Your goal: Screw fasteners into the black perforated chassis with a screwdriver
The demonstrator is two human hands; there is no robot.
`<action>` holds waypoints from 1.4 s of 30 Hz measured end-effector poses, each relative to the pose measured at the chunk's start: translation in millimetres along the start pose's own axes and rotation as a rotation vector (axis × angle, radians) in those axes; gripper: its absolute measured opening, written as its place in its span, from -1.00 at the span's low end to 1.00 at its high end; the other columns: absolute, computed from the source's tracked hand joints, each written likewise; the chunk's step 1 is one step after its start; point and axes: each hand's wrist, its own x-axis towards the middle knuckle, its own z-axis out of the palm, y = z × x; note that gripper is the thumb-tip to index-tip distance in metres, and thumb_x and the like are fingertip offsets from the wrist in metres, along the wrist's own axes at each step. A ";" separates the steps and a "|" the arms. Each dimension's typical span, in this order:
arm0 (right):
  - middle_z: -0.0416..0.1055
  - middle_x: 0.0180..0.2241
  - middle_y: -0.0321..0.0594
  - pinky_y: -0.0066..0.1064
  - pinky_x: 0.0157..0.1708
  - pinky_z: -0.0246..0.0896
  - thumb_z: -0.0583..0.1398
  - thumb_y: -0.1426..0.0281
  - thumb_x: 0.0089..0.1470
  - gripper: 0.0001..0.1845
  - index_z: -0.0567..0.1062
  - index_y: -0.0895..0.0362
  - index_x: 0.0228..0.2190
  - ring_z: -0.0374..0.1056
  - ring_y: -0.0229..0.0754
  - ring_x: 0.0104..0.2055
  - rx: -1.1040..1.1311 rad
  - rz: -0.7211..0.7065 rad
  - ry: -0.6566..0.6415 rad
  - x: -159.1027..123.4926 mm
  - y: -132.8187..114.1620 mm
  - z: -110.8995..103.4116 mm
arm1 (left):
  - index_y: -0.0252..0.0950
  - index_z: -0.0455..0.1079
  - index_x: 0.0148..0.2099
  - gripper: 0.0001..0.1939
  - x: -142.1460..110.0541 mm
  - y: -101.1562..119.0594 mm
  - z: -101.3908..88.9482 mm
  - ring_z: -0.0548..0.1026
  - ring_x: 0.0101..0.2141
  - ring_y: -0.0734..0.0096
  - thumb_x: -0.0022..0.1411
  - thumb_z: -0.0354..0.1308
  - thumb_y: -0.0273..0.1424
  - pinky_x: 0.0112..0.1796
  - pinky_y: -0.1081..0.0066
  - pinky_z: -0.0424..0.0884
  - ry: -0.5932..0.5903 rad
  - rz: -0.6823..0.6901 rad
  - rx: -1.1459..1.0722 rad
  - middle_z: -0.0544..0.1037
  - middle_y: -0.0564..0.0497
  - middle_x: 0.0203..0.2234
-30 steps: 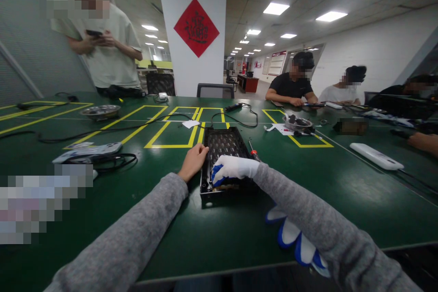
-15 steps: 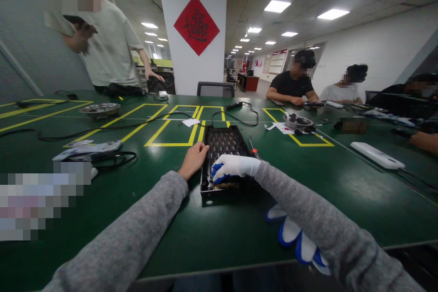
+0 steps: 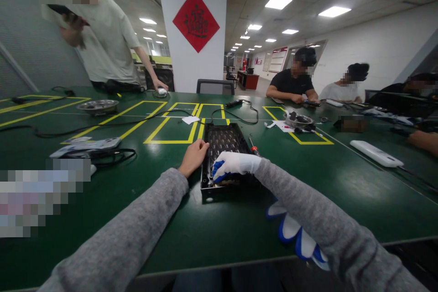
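A black shallow rectangular housing (image 3: pixel 224 139), with rows of small shiny pieces inside, lies lengthwise in front of me. My left hand (image 3: pixel 195 157) is bare and closed on its left rim. My right hand (image 3: pixel 234 165) wears a white glove with blue fingers. It reaches into the near end of the housing with curled fingers, and whatever they hold is hidden beneath them. Just right of the housing lies a screwdriver (image 3: pixel 254 149) with a red and dark handle. Under my right forearm, another white and blue glove (image 3: pixel 289 230) hangs at the table's front edge.
Yellow tape outlines mark the green table (image 3: pixel 164 219). A metal dish (image 3: pixel 97 106) and cables stand left; a dish of dark parts (image 3: pixel 298 121) and a white power bank-like object (image 3: pixel 376 153) lie right. One person stands back left; others sit at the right.
Both my hands stay nearly where they were on the housing, with the right fingers shifting only slightly. The standing person's lowered hand has moved down onto a small white object on the table.
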 end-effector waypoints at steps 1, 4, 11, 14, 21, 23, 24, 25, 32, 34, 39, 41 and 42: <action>0.45 -0.52 -0.31 -0.57 -0.45 0.16 0.24 0.52 -0.22 -0.82 0.58 0.24 -0.44 0.29 -0.32 -0.48 0.002 0.001 0.002 0.1 0.0 0.2 | -0.26 0.16 -0.50 -0.75 0.0 0.0 0.0 0.32 -0.47 0.39 0.20 -0.04 -0.30 -0.42 0.42 0.16 0.001 -0.001 0.000 0.33 0.09 -0.57; 0.46 -0.52 -0.30 -0.58 -0.46 0.15 0.21 0.58 -0.21 -0.81 0.58 0.24 -0.45 0.28 -0.33 -0.48 -0.012 0.002 0.012 0.9 0.7 0.6 | -0.26 0.16 -0.50 -0.75 0.1 -0.2 0.1 0.32 -0.47 0.39 0.21 -0.04 -0.29 -0.42 0.42 0.16 -0.001 -0.005 -0.001 0.33 0.09 -0.57; 0.49 -0.40 -0.32 -0.61 -0.26 0.16 0.20 0.68 -0.26 -0.75 0.59 0.18 -0.51 0.32 -0.30 -0.30 -0.084 -0.145 -0.059 1.4 2.2 -4.1 | -0.26 0.16 -0.49 -0.75 -0.2 1.0 -0.2 0.32 -0.46 0.38 0.20 -0.05 -0.28 -0.42 0.42 0.16 -0.007 -0.013 0.007 0.33 0.08 -0.56; 0.49 -0.42 -0.29 -0.58 -0.32 0.18 0.19 0.68 -0.25 -0.75 0.59 0.20 -0.50 0.34 -0.29 -0.34 -0.043 -0.063 -0.016 2.0 3.6 -2.5 | -0.26 0.17 -0.49 -0.75 -0.7 2.0 -0.7 0.33 -0.46 0.37 0.20 -0.05 -0.28 -0.42 0.42 0.17 -0.008 -0.013 0.009 0.34 0.08 -0.56; 0.46 -0.49 -0.34 -0.59 -0.33 0.15 0.17 0.71 -0.27 -0.71 0.59 0.17 -0.50 0.29 -0.33 -0.41 -0.122 -0.102 0.027 3.5 5.1 -2.0 | -0.27 0.19 -0.50 -0.75 -2.2 5.3 -2.5 0.32 -0.48 0.39 0.20 -0.04 -0.29 -0.44 0.43 0.16 0.012 -0.011 0.013 0.34 0.08 -0.57; 0.47 -0.44 -0.35 -0.60 -0.25 0.13 0.17 0.74 -0.30 -0.65 0.59 0.15 -0.50 0.29 -0.32 -0.35 -0.188 -0.165 0.010 2.3 3.3 -4.2 | -0.27 0.19 -0.50 -0.74 -6.8 10.9 -6.1 0.31 -0.48 0.40 0.21 -0.05 -0.29 -0.43 0.43 0.16 0.036 0.001 0.012 0.33 0.09 -0.58; 0.47 -0.41 -0.35 -0.60 -0.23 0.12 0.17 0.75 -0.32 -0.64 0.60 0.15 -0.49 0.29 -0.32 -0.33 -0.212 -0.183 0.002 1.5 2.3 -5.0 | -0.27 0.19 -0.49 -0.73 -10.5 15.0 -8.9 0.31 -0.48 0.40 0.22 -0.06 -0.29 -0.43 0.43 0.16 0.050 0.018 0.006 0.33 0.09 -0.58; 0.47 -0.40 -0.34 -0.59 -0.22 0.12 0.17 0.74 -0.32 -0.64 0.60 0.15 -0.47 0.29 -0.31 -0.32 -0.221 -0.177 0.000 0.6 1.3 -5.3 | -0.28 0.20 -0.49 -0.71 -15.3 19.6 -12.4 0.32 -0.47 0.40 0.24 -0.08 -0.28 -0.42 0.43 0.17 0.063 0.052 -0.011 0.33 0.08 -0.57; 0.43 -0.49 -0.32 -0.56 -0.38 0.17 0.25 0.45 -0.19 -0.83 0.57 0.24 -0.44 0.30 -0.32 -0.43 -0.048 -0.005 0.026 0.8 2.0 -0.3 | -0.30 0.33 -0.51 -0.54 -58.0 42.6 -44.9 0.31 -0.46 0.42 0.32 -0.23 -0.28 -0.38 0.42 0.20 -0.148 0.363 -0.147 0.32 0.04 -0.55; 0.42 -0.52 -0.33 -0.57 -0.42 0.18 0.26 0.40 -0.21 -0.81 0.55 0.24 -0.45 0.29 -0.32 -0.46 -0.015 0.002 0.022 2.2 3.9 -0.1 | -0.30 0.37 -0.52 -0.50 -65.3 41.3 -51.1 0.30 -0.47 0.42 0.33 -0.25 -0.26 -0.39 0.42 0.20 -0.222 0.416 -0.171 0.31 0.02 -0.55; 0.44 -0.50 -0.32 -0.58 -0.43 0.19 0.26 0.35 -0.19 -0.79 0.54 0.24 -0.45 0.30 -0.33 -0.45 -0.033 -0.068 -0.012 4.6 8.0 -1.3 | -0.29 0.46 -0.52 -0.36 -69.6 35.2 -53.9 0.27 -0.51 0.40 0.31 -0.32 -0.11 -0.42 0.40 0.19 -0.273 0.422 -0.221 0.25 0.00 -0.58; 0.45 -0.48 -0.30 -0.58 -0.42 0.20 0.24 0.34 -0.16 -0.78 0.54 0.24 -0.43 0.31 -0.32 -0.44 -0.071 -0.081 -0.010 5.3 9.4 -1.2 | -0.28 0.50 -0.48 -0.31 -69.0 34.8 -52.6 0.26 -0.51 0.40 0.30 -0.34 -0.05 -0.42 0.39 0.19 -0.311 0.414 -0.221 0.23 0.00 -0.58; 0.45 -0.47 -0.30 -0.57 -0.43 0.20 0.23 0.34 -0.15 -0.78 0.54 0.24 -0.42 0.31 -0.32 -0.44 -0.090 -0.085 -0.010 5.6 10.0 -1.0 | -0.27 0.52 -0.47 -0.29 -68.7 35.0 -52.0 0.26 -0.51 0.40 0.29 -0.36 -0.03 -0.43 0.40 0.18 -0.327 0.415 -0.220 0.22 0.00 -0.58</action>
